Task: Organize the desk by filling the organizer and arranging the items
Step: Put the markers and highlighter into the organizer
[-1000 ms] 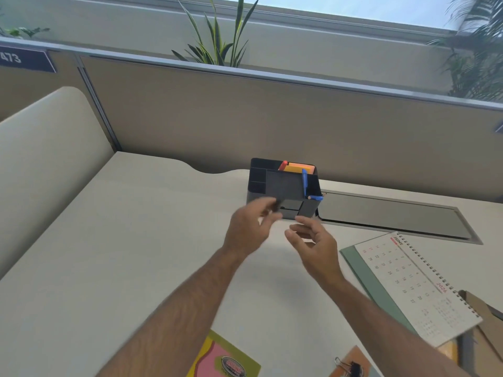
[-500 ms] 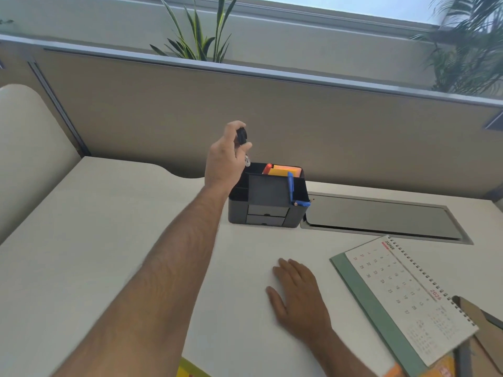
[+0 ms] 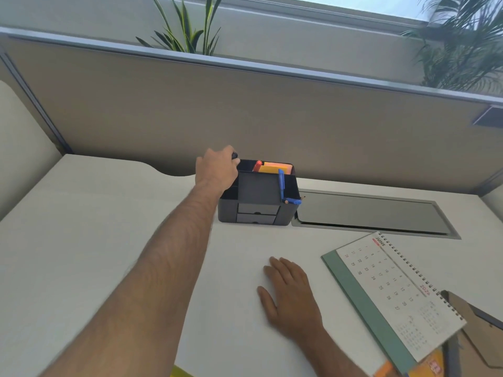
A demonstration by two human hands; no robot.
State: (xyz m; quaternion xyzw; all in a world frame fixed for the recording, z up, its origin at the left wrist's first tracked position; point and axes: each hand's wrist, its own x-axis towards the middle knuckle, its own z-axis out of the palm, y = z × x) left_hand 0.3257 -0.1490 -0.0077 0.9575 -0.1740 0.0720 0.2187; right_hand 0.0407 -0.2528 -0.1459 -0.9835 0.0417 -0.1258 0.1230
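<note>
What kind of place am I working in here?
Likely an office cubicle: a fabric partition backs the desk, which has a cable hatch, an organizer and a calendar.

one head-worn view looks forward and down, close over the desk (image 3: 109,213).

desk calendar (image 3: 392,289) headed "JUNE", year "2024" (red), date grid
</note>
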